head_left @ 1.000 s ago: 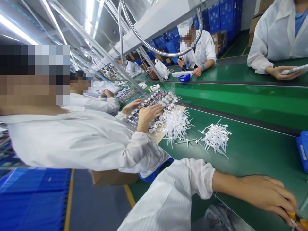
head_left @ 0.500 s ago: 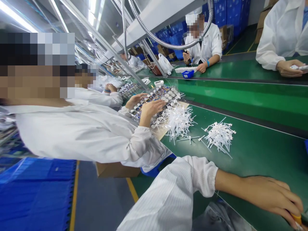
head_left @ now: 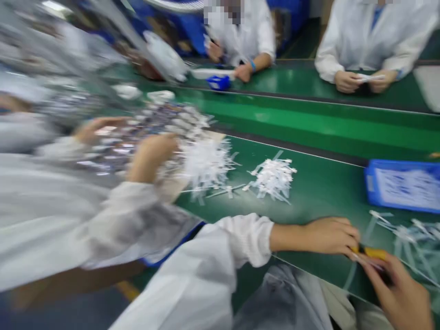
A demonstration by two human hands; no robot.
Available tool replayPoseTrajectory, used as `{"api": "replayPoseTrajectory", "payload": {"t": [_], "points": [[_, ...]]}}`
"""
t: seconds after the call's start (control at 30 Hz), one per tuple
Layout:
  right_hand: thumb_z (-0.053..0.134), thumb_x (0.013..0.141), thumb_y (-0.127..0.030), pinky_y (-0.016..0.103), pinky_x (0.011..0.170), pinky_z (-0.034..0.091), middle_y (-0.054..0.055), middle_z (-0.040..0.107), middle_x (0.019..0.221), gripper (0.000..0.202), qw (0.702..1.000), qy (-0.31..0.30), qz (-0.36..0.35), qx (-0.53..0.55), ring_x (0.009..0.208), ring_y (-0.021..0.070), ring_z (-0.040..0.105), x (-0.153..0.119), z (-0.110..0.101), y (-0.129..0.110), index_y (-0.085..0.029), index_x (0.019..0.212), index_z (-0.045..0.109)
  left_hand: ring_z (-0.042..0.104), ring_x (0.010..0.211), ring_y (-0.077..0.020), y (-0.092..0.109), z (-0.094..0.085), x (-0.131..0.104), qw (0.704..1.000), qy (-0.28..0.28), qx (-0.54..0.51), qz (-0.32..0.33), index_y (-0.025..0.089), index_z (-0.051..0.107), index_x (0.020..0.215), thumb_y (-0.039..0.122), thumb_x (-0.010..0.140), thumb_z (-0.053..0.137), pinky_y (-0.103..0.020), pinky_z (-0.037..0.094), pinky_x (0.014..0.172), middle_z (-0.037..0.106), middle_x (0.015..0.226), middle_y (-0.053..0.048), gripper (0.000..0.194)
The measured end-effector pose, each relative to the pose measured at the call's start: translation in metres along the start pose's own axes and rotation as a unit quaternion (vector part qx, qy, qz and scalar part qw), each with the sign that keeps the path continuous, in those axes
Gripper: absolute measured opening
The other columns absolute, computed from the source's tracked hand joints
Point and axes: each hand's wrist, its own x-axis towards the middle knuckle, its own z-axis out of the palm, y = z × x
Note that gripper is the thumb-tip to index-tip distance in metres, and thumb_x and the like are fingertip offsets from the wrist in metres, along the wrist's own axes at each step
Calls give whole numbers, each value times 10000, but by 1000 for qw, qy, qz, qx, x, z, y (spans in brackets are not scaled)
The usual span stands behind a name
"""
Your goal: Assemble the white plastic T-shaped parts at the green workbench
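Bench at our left is busy: co-worker's hand (head_left: 153, 156) over blurred wrapped parts (head_left: 172, 120), big heap of white ties (head_left: 208, 162) beside it, smaller pile (head_left: 275, 176) between that and our hands. Loose ties (head_left: 417, 240) lie just right of us, near the blue tray (head_left: 373, 185), which has white pieces in it, too blurred to identify. Small blue bin (head_left: 218, 82) sits across the green channel (head_left: 295, 114), contents unclear. Our left hand (head_left: 330, 236) has fingertips narrowed on the yellow-and-black item (head_left: 375, 253); our right hand (head_left: 407, 293) grips it from the other side, partly hiding it
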Motion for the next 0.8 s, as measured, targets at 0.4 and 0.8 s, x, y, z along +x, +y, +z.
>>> {"api": "replayPoseTrajectory", "payload": {"t": [0.4,0.8], "points": [[654,1074,-351,331,857,636,45,851,1037,112,990,-47,57,121,931,230,823,5,-3,-24,-257,1104,707,611,1002,-212,-11,17,-8,994,108,3,8,171,745,958,353,1018,763,-314,478,964,729,1091,-63,192],[640,1081,-340,312,791,620,28,859,1027,99,998,-34,12,48,924,234,829,7,-5,-30,-276,1062,714,610,942,-200,-8,13,-7,995,103,-17,-4,169,721,897,327,1022,761,-304,489,934,724,1065,-60,205]]}}
